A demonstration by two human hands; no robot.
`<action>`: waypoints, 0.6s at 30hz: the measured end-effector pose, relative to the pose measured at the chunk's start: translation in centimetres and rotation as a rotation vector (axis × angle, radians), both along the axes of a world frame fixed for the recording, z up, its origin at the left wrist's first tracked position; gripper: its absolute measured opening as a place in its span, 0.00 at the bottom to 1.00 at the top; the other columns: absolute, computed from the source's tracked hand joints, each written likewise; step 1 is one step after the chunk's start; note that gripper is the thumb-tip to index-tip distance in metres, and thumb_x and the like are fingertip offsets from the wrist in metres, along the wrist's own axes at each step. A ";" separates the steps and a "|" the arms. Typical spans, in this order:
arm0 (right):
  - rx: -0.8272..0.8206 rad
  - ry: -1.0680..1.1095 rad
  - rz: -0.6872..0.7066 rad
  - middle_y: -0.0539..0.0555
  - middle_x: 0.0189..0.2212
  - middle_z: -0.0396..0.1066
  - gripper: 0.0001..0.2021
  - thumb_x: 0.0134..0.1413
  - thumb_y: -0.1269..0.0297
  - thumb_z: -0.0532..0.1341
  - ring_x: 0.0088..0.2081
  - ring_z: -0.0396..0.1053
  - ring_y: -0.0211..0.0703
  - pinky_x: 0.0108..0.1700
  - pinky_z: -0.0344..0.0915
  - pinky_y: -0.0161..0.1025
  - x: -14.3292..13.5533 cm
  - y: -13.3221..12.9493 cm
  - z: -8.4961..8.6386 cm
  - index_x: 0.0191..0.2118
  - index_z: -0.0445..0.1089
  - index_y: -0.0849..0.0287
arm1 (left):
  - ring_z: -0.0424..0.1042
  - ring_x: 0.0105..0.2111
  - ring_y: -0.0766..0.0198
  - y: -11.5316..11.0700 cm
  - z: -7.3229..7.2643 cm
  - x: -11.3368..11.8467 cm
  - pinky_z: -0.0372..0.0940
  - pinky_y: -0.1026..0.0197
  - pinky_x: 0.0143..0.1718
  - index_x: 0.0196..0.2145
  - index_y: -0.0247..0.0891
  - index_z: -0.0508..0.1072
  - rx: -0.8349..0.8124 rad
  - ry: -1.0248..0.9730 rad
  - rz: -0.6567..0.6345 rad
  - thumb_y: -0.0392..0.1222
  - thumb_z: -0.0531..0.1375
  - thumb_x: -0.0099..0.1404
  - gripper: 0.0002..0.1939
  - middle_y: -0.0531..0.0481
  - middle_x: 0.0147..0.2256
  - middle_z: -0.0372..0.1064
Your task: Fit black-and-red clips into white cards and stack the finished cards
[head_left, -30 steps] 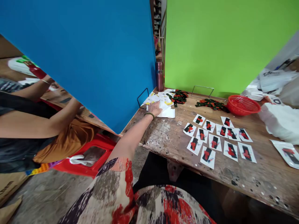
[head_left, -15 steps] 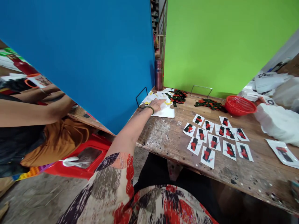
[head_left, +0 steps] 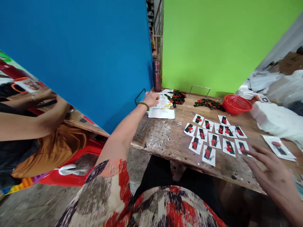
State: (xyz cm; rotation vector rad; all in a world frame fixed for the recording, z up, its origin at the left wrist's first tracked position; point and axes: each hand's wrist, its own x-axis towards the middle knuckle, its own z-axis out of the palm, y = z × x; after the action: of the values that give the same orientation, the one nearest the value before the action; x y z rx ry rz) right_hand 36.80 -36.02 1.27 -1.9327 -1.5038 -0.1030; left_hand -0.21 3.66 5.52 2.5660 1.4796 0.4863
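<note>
My left hand (head_left: 151,100), with a green bead bracelet on the wrist, reaches to the left edge of a pile of white papers with yellow marks (head_left: 164,101). Its fingers are bent slightly and apart at the pile; their tips are partly hidden. A folded white sheet (head_left: 161,113) lies in front of that pile. My right hand (head_left: 268,168) hovers, slightly blurred, over the table's right front with fingers stretched out and nothing in them. Close to its fingertips is a white card with a black and red piece (head_left: 241,147), one of several spread cards (head_left: 214,140).
Black and red strips lie in two heaps (head_left: 178,97) (head_left: 207,104). A red basket (head_left: 237,104), a white plastic bag (head_left: 276,121) and a packet (head_left: 278,148) are at the right. A flask (head_left: 157,76) stands in the corner between blue (head_left: 94,56) and green panels (head_left: 213,47). A co-worker's arm (head_left: 30,123) shows at left.
My left hand has shifted from on top of the papers to their left edge. My right hand has come into view at the lower right. The view has turned slightly right.
</note>
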 end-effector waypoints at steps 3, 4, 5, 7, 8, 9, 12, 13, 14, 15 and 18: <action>0.032 0.177 0.204 0.56 0.50 0.72 0.11 0.54 0.50 0.60 0.54 0.69 0.59 0.57 0.65 0.64 -7.3 4.6 1.5 0.43 0.73 0.36 | 0.64 0.32 0.63 -3.3 2.2 0.2 0.60 0.57 0.40 0.27 0.36 0.71 -0.015 -0.184 -0.150 0.32 0.61 0.52 0.03 0.51 0.28 0.66; 0.042 0.253 0.256 0.57 0.51 0.72 0.14 0.54 0.50 0.60 0.54 0.69 0.58 0.56 0.66 0.63 -9.6 6.2 1.8 0.46 0.72 0.40 | 0.62 0.30 0.65 -4.8 2.7 0.4 0.59 0.60 0.36 0.26 0.36 0.70 -0.051 -0.250 -0.204 0.33 0.61 0.52 0.03 0.53 0.27 0.65; 0.033 0.331 0.297 0.58 0.51 0.71 0.16 0.54 0.50 0.60 0.53 0.70 0.56 0.54 0.68 0.60 -11.6 7.8 2.0 0.49 0.70 0.44 | 0.61 0.28 0.67 -6.5 3.1 0.7 0.57 0.62 0.33 0.26 0.36 0.68 -0.094 -0.325 -0.249 0.34 0.62 0.52 0.04 0.54 0.26 0.63; 0.039 0.514 0.355 0.59 0.52 0.70 0.21 0.53 0.50 0.62 0.52 0.70 0.53 0.52 0.70 0.54 -14.9 10.6 2.1 0.52 0.67 0.49 | 0.59 0.26 0.70 -9.9 3.4 1.2 0.55 0.64 0.29 0.27 0.36 0.67 -0.229 -0.455 -0.344 0.36 0.63 0.51 0.07 0.56 0.25 0.62; 0.059 0.603 0.367 0.59 0.52 0.70 0.22 0.53 0.51 0.62 0.51 0.70 0.51 0.51 0.70 0.51 -16.1 11.7 2.1 0.52 0.66 0.51 | 0.59 0.25 0.70 -11.6 3.4 1.4 0.54 0.65 0.28 0.28 0.36 0.67 -0.315 -0.506 -0.382 0.37 0.64 0.51 0.09 0.56 0.25 0.62; 0.082 0.688 0.379 0.59 0.50 0.71 0.21 0.52 0.51 0.63 0.48 0.71 0.49 0.48 0.71 0.49 -17.0 12.5 1.9 0.50 0.66 0.53 | 0.59 0.25 0.71 -13.2 3.2 1.4 0.53 0.66 0.26 0.29 0.36 0.67 -0.390 -0.551 -0.414 0.37 0.65 0.50 0.10 0.57 0.25 0.62; 0.071 0.872 0.440 0.52 0.32 0.71 0.15 0.50 0.50 0.64 0.32 0.67 0.41 0.35 0.67 0.39 -17.9 13.6 1.4 0.36 0.68 0.57 | 0.62 0.25 0.71 -16.7 2.3 1.0 0.56 0.67 0.25 0.32 0.36 0.67 -0.582 -0.657 -0.462 0.39 0.68 0.50 0.14 0.56 0.26 0.65; 0.052 0.918 0.453 0.49 0.26 0.68 0.15 0.49 0.50 0.65 0.27 0.63 0.38 0.31 0.63 0.37 -17.9 13.6 1.2 0.32 0.68 0.57 | 0.64 0.25 0.71 -17.5 1.8 0.7 0.57 0.68 0.25 0.33 0.36 0.68 -0.626 -0.694 -0.456 0.40 0.69 0.49 0.16 0.56 0.27 0.66; 0.036 0.960 0.452 0.48 0.23 0.65 0.16 0.48 0.50 0.65 0.25 0.59 0.35 0.28 0.59 0.35 -17.8 13.4 1.1 0.29 0.67 0.58 | 0.65 0.26 0.71 -18.0 1.4 0.5 0.58 0.68 0.26 0.34 0.36 0.68 -0.661 -0.730 -0.443 0.40 0.70 0.49 0.18 0.55 0.27 0.67; 0.026 1.001 0.441 0.46 0.21 0.63 0.16 0.47 0.50 0.66 0.23 0.56 0.34 0.27 0.56 0.34 -17.6 13.1 0.9 0.27 0.67 0.58 | 0.66 0.26 0.70 -18.4 0.9 0.2 0.60 0.67 0.26 0.35 0.35 0.69 -0.688 -0.759 -0.426 0.41 0.71 0.48 0.19 0.54 0.28 0.69; -0.004 1.086 0.405 0.46 0.21 0.63 0.16 0.43 0.51 0.68 0.22 0.53 0.32 0.25 0.52 0.34 -17.3 12.1 0.7 0.28 0.69 0.58 | 0.69 0.29 0.68 -18.7 -0.5 -0.1 0.63 0.66 0.29 0.37 0.35 0.71 -0.734 -0.817 -0.387 0.43 0.72 0.47 0.21 0.52 0.31 0.72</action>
State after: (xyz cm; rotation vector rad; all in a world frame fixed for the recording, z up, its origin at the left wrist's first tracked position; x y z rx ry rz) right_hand 19.53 -23.91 1.94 -1.2391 -1.0522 0.9646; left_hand -0.34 -15.06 5.03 1.6773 0.6657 0.6583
